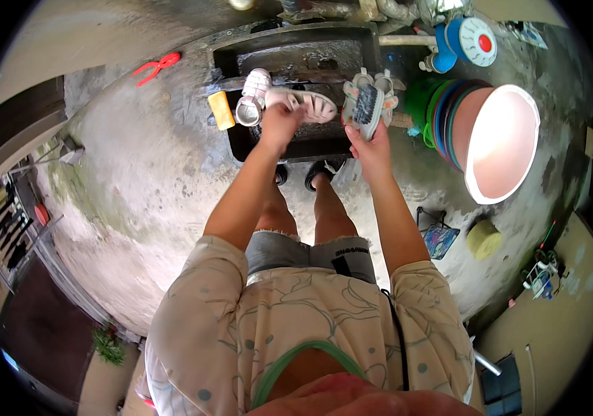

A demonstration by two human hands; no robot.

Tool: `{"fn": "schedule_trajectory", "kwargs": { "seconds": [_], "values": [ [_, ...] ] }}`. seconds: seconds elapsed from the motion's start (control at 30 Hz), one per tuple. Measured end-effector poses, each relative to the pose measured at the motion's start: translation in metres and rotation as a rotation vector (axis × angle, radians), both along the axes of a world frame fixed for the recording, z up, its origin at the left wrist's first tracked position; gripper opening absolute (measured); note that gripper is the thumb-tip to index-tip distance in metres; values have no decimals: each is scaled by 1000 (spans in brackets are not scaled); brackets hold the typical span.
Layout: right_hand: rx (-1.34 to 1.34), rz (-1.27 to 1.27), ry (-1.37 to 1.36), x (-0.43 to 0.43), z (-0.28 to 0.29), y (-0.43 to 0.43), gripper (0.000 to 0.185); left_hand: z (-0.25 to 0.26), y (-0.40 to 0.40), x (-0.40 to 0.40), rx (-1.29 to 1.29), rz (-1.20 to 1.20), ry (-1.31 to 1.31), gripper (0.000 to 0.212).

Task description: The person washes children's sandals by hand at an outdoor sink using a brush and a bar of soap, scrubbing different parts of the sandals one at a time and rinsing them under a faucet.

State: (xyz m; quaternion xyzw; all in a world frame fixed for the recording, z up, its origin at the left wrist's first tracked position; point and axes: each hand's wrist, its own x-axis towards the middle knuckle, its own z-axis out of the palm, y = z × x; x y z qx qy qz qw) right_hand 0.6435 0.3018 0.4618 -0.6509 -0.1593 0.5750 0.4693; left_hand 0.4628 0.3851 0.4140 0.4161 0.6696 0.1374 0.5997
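Observation:
My left hand (282,125) grips a pale shoe (317,105) with its ribbed side turned up, above a dark wash trough (301,151). In my right hand (374,151) is a scrubbing brush (368,106), its dark bristles facing up. Just beyond the brush sits a pair of light strapped sandals (384,80), partly covered by it. Another pale shoe (256,86) rests on the trough's middle ledge, left of the held one. Beside it lies a yellow bar of soap (221,110).
Stacked colourful basins (502,145) stand to the right, near a blue-and-white container (478,42). Red tongs (157,67) lie at upper left. A folding stool (439,240) and a yellowish round stool (484,239) are on the concrete floor at right.

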Motion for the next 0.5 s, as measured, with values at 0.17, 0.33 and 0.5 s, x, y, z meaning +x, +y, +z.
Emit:
{"fn": "schedule_trajectory", "kwargs": {
  "seconds": [0.17, 0.33, 0.5],
  "values": [
    [124, 120, -64, -6, 31, -4, 41, 98, -65, -2, -466, 493, -823, 12],
    [312, 240, -258, -34, 75, 10, 40, 129, -86, -27, -498, 624, -1077, 25],
    [313, 385, -457, -68, 150, 43, 39, 194, -57, -67, -403, 374, -1389, 62]
  ]
}}
